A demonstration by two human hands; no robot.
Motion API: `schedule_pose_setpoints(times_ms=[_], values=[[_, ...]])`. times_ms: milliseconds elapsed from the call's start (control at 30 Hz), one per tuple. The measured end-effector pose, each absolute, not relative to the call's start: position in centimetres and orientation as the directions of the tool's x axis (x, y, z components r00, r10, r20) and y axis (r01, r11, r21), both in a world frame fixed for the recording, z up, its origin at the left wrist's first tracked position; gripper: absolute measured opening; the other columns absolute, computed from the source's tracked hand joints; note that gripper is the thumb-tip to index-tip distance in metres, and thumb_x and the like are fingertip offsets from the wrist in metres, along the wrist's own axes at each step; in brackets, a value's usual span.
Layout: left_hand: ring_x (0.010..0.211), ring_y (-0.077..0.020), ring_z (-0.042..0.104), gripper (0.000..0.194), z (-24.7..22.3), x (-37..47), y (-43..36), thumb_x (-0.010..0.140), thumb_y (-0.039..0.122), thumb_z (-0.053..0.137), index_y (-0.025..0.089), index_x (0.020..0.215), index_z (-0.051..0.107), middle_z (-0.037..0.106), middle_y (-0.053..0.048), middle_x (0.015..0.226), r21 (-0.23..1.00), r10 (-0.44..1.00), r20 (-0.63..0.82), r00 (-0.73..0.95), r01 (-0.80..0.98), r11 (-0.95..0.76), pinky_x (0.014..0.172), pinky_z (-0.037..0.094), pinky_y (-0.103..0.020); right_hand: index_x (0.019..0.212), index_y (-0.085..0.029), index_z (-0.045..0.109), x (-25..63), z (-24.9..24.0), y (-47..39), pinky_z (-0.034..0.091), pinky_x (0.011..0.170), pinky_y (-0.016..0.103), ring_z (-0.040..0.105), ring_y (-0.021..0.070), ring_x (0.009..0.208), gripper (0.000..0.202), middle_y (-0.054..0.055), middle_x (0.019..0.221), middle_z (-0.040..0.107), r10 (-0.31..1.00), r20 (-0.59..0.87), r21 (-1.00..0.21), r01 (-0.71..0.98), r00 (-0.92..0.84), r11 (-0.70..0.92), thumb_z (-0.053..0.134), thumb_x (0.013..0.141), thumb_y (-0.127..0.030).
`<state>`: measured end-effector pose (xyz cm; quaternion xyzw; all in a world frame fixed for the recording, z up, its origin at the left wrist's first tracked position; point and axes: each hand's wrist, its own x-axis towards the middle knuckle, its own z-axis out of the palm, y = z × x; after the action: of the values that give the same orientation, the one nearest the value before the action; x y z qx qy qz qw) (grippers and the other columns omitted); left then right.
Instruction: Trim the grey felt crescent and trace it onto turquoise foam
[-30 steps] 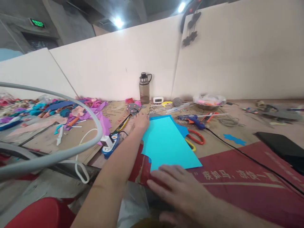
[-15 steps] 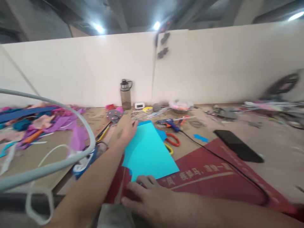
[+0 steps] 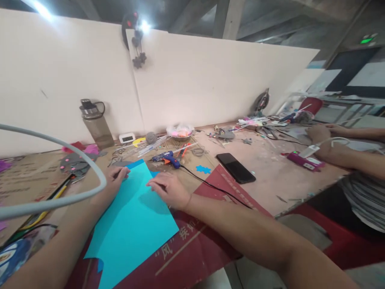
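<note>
A bright turquoise sheet of paper (image 3: 132,233), with a notch cut at its lower left, lies before me on red printed cardboard (image 3: 192,257). Darker blue paper (image 3: 136,163) peeks out from beneath its top edge. My left hand (image 3: 112,182) is at the sheet's upper left edge, fingers curled and fingertips together over the paper. Above the sheet's right edge, my right hand (image 3: 170,190) is closed in a pinch, casting a shadow on it. Whatever either pinch may contain is too small or hidden to make out.
Beyond the sheet are a blue glue gun (image 3: 167,158), a blue paper cutout (image 3: 203,169) and a black phone (image 3: 236,167). A bottle (image 3: 98,124) stands by the wall. A grey tube (image 3: 93,160) arches at left. Another person's arms (image 3: 345,148) rest at right.
My view has swung right. My right hand has moved from the sheet's lower edge up to its right edge. The red and yellow scissor handles seen beside the sheet are now hidden.
</note>
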<state>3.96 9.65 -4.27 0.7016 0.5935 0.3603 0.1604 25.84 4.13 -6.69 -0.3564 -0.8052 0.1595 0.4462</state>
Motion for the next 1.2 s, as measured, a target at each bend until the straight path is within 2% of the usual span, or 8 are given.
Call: schedule_pose_setpoints(times_ms=[333, 467, 533, 600, 700, 767, 1033, 1200], values=[[0.089, -0.0270, 0.063, 0.039, -3.8, 4.3, 9.8, 0.074, 0.054, 0.040, 0.023, 0.070, 0.063, 0.072, -0.007, 0.086, 0.511, 0.968, 0.213, 0.129, 0.830, -0.223, 0.082, 0.049, -0.035, 0.104, -0.017, 0.063, 29.3, -2.8, 4.7, 0.048, 0.073, 0.024, 0.060, 0.0108, 0.076, 0.030, 0.001, 0.083, 0.065, 0.803, 0.519, -0.771, 0.245, -0.293, 0.588, 0.040, 0.096, -0.034], [0.096, -0.0260, 0.063, 0.044, -3.1, 4.4, 9.4, 0.076, 0.053, 0.038, 0.019, 0.081, 0.065, 0.072, -0.009, 0.097, 0.489, 0.977, 0.150, 0.153, 0.847, -0.207, 0.089, 0.047, -0.034, 0.100, -0.017, 0.061, 35.5, 0.1, 2.5, 0.046, 0.065, 0.024, 0.058, 0.0116, 0.066, 0.027, 0.000, 0.075, 0.062, 0.883, 0.459, -0.763, 0.467, -0.095, 0.447, 0.040, 0.094, -0.032], [0.096, -0.0258, 0.063, 0.044, -3.0, 4.4, 9.3, 0.076, 0.053, 0.037, 0.019, 0.081, 0.065, 0.072, -0.009, 0.096, 0.495, 0.978, 0.155, 0.140, 0.845, -0.199, 0.091, 0.046, -0.035, 0.098, -0.017, 0.060, 39.3, 0.2, 0.3, 0.043, 0.062, 0.025, 0.057, 0.0134, 0.064, 0.025, 0.001, 0.073, 0.062, 0.916, 0.400, -0.662, 0.698, 0.018, 0.275, 0.040, 0.093, -0.031], [0.096, -0.0259, 0.063, 0.044, -3.0, 4.5, 9.2, 0.076, 0.053, 0.037, 0.019, 0.080, 0.064, 0.072, -0.009, 0.096, 0.491, 0.976, 0.169, 0.139, 0.846, -0.205, 0.092, 0.046, -0.035, 0.097, -0.016, 0.058, 42.6, -0.8, -2.2, 0.041, 0.065, 0.028, 0.059, 0.0180, 0.072, 0.020, 0.006, 0.079, 0.064, 0.929, 0.356, -0.419, 0.906, 0.099, 0.063, 0.043, 0.092, -0.029], [0.094, -0.0258, 0.063, 0.045, -2.5, 4.8, 8.9, 0.076, 0.053, 0.037, 0.019, 0.080, 0.065, 0.072, -0.008, 0.096, 0.472, 0.979, 0.162, 0.123, 0.862, -0.186, 0.090, 0.046, -0.035, 0.104, -0.013, 0.054, 45.4, -3.5, -5.4, 0.040, 0.070, 0.030, 0.063, 0.0223, 0.080, 0.022, 0.015, 0.093, 0.066, 0.955, 0.207, -0.216, 0.962, 0.215, -0.169, 0.041, 0.094, -0.028], [0.091, -0.0260, 0.063, 0.045, -2.0, 5.1, 8.6, 0.076, 0.053, 0.037, 0.018, 0.081, 0.066, 0.072, -0.007, 0.093, 0.461, 0.986, 0.137, 0.095, 0.875, -0.149, 0.086, 0.047, -0.035, 0.105, -0.013, 0.054, 45.8, -5.2, -6.6, 0.041, 0.071, 0.030, 0.064, 0.0232, 0.083, 0.022, 0.016, 0.096, 0.067, 0.979, 0.076, -0.178, 0.969, 0.188, -0.173, 0.040, 0.094, -0.027], [0.089, -0.0261, 0.063, 0.041, -3.7, 3.7, 9.4, 0.077, 0.052, 0.042, 0.019, 0.072, 0.066, 0.072, -0.006, 0.084, 0.582, 0.969, 0.182, 0.170, 0.775, -0.245, 0.083, 0.048, -0.033, 0.099, -0.021, 0.055, 47.9, -6.2, -7.2, 0.045, 0.067, 0.027, 0.067, 0.0207, 0.079, 0.016, 0.006, 0.088, 0.070, 0.997, -0.021, -0.330, 0.941, 0.071, -0.074, 0.050, 0.088, -0.032], [0.105, -0.0270, 0.059, 0.041, -4.8, 2.7, 10.1, 0.084, 0.049, 0.042, 0.020, 0.093, 0.068, 0.070, -0.008, 0.105, 0.512, 0.953, 0.257, 0.162, 0.814, -0.276, 0.095, 0.043, -0.037, 0.075, -0.021, 0.063, 44.9, -2.8, -5.2, 0.044, 0.072, 0.034, 0.062, 0.0252, 0.080, 0.012, 0.009, 0.080, 0.068, 0.985, 0.098, -0.105, 0.983, -0.144, 0.154, 0.056, 0.084, -0.025]])
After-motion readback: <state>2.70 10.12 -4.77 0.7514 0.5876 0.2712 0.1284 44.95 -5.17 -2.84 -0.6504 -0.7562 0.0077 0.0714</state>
